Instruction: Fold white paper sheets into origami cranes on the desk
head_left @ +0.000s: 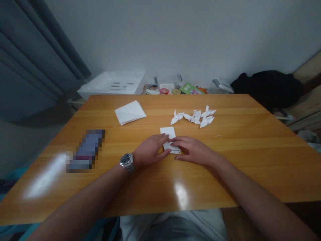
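A small folded piece of white paper (167, 132) lies flat on the wooden table in front of me, with a few holes along its near edge. From the left, my left hand (151, 150) rests fingers and thumb on it, the fingers stretched out and the thumb apart. My right hand (192, 150) lies over the paper's right side, its fingers extended and pressing on the surface. Both hands are open and their fingertips almost meet on the paper. Part of the paper is hidden under the fingers. A metal watch (127, 162) is on my left wrist.
Several folded paper cranes (196, 116) sit beyond my right hand. A stack of white paper sheets (130, 112) lies at the back left. A blurred-out phone-like object (87, 149) is on the left. Behind the table (250, 167) stand a white bin (112, 82) and assorted items.
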### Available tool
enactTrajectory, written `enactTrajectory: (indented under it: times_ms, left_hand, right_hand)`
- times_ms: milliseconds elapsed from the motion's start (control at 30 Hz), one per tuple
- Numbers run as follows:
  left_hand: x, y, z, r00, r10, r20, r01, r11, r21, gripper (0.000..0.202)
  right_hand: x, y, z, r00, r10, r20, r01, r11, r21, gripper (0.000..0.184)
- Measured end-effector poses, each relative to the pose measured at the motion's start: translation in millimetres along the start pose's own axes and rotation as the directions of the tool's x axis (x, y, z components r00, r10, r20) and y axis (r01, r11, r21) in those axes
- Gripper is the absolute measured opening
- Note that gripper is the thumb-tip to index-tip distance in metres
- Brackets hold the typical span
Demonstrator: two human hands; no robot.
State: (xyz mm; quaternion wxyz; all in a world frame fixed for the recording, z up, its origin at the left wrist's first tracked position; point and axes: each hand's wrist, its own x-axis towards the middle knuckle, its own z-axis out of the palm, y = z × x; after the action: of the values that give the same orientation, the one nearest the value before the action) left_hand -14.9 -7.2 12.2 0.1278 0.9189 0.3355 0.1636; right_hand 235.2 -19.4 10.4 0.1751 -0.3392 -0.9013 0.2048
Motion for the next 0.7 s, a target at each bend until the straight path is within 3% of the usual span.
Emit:
enactTrajectory:
  times_ms: [267,333,467,700]
  left_hand:
    - [-1.5,-4.6,-1.9,0.999,-0.001,0.052,0.002,1.000,-0.023,0.063]
    - [-1.7,-8.7,0.6,0.998,-0.032,0.050,0.034,0.999,-0.037,0.058]
    - [1.1,-13.3,2.5,1.000,-0.004,0.002,0.004,0.999,-0.051,0.024]
    - [6.2,-4.6,-1.5,0.999,-0.040,-0.021,0.038,0.994,-0.098,0.026]
  right_hand:
    - [1.3,-1.3,1.0,0.998,0.007,-0.060,-0.006,1.000,0.013,0.022]
    - [-0.1,-1.0,-0.6,0.998,0.018,-0.056,-0.018,1.000,0.017,0.022]
    - [-2.4,-1.7,-3.8,0.992,0.090,-0.091,-0.087,0.996,0.035,0.025]
    - [-0.8,-4.6,-5.5,0.977,0.180,-0.111,-0.174,0.983,0.064,0.022]
